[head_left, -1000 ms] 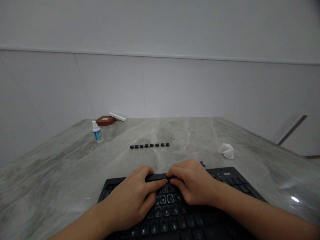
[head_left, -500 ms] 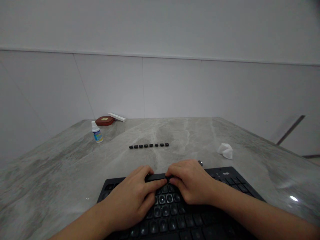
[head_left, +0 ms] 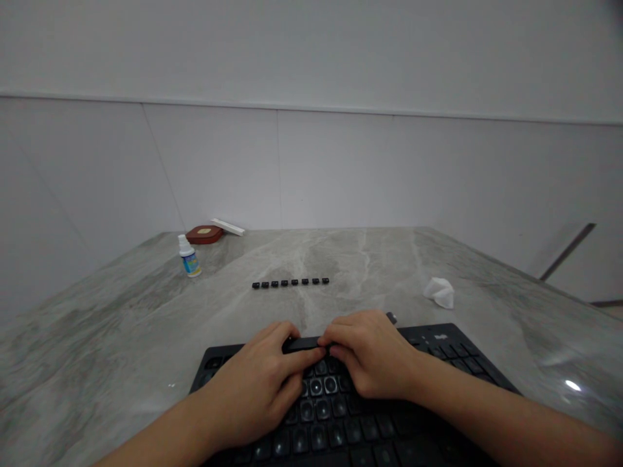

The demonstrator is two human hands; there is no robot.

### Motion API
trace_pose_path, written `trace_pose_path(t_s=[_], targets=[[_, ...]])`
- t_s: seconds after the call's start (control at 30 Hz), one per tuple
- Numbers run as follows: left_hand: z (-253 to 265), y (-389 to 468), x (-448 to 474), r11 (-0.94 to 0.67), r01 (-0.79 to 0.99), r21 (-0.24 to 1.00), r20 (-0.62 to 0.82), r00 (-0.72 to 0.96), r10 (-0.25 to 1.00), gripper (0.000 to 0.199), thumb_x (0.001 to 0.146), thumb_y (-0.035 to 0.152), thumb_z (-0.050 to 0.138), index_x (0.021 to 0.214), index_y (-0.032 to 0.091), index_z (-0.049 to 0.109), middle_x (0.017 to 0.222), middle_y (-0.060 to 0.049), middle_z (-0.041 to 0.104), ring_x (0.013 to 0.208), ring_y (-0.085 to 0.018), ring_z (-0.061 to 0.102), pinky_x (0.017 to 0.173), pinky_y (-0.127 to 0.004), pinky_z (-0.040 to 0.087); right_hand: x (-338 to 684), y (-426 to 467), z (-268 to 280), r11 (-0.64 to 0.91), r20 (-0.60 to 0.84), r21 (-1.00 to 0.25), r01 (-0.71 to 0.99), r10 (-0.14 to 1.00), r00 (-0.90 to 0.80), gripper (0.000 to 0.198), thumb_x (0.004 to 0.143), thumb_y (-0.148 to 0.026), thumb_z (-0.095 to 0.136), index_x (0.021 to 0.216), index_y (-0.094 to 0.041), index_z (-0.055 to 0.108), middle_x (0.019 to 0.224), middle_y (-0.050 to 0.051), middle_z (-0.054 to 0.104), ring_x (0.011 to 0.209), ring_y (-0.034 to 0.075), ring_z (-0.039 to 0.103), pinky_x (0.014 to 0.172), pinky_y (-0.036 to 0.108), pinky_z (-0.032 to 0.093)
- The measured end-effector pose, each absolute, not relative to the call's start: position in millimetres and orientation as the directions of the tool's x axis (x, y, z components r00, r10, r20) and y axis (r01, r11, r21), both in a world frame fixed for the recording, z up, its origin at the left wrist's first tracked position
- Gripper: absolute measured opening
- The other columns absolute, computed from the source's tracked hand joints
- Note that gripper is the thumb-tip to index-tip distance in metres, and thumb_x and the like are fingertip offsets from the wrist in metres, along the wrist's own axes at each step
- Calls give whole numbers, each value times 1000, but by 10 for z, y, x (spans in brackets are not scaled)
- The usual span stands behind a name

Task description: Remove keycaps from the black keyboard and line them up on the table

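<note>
On my remote feed, a left hand [head_left: 267, 383] and a curled right hand [head_left: 377, 357] meet over the far edge of a black plastic keyboard [head_left: 318, 436], left index finger extended; whether either grips anything, I cannot tell. Beyond the keyboard's right side sits a crumpled white wad [head_left: 440, 293]; beyond its middle, eight small black blocks [head_left: 294, 283] in a row; beyond its left, a white, blue-labelled bottle [head_left: 189, 257].
</note>
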State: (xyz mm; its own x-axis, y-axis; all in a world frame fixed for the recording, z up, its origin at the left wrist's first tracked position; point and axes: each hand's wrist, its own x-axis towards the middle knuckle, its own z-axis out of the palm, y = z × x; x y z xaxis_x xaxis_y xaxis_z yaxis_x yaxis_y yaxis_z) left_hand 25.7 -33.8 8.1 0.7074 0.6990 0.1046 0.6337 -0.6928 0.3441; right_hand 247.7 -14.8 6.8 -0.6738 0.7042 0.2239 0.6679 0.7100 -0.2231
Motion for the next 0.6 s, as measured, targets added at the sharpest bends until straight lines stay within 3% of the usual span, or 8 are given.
trace_pose_path(t_s=[0.37,0.6], targets=[[88,-330,255,-695,638,331,77,716,694,42,89,17,41,127,32,51,107,-7,50,97,-22,50,87,-41,46,2502,-120,25,790,262,-78,608,605,-752,26,73,-13,53,95,-23,65,74,-1,65,60,12,52,56,28,26],[90,-342,247,-701,633,329,95,717,691,42,89,17,42,126,31,53,106,-6,51,94,-21,51,86,-39,47,2467,-137,63,774,247,-7,633,615,-749,27,70,-14,54,92,-24,67,68,-1,63,53,11,47,51,29,19]])
